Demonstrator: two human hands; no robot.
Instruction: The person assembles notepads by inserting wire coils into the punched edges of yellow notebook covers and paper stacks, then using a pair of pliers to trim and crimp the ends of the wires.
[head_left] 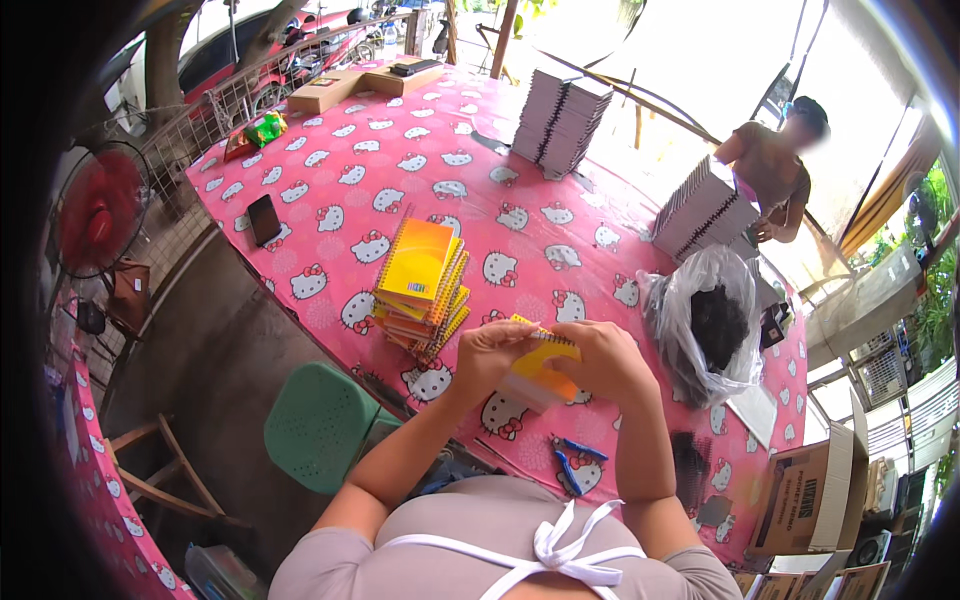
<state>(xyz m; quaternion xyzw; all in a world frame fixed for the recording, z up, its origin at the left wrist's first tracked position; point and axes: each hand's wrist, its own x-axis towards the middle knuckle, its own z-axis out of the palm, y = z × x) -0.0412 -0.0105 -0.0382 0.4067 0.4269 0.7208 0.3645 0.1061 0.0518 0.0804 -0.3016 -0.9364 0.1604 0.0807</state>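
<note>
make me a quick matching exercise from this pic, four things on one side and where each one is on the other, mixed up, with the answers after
Things
1. spiral notebook with a yellow and orange cover
2. flat black rectangular smartphone
3. blue-handled hand pliers
4. green plastic stool

Places
A. beside the table, not on it
B. on the near side of the pink tablecloth with white cat faces, handles spread
C. held between the left hand and the right hand
D. on the tablecloth, by its left edge

Right pairs: 1-C, 2-D, 3-B, 4-A
</note>
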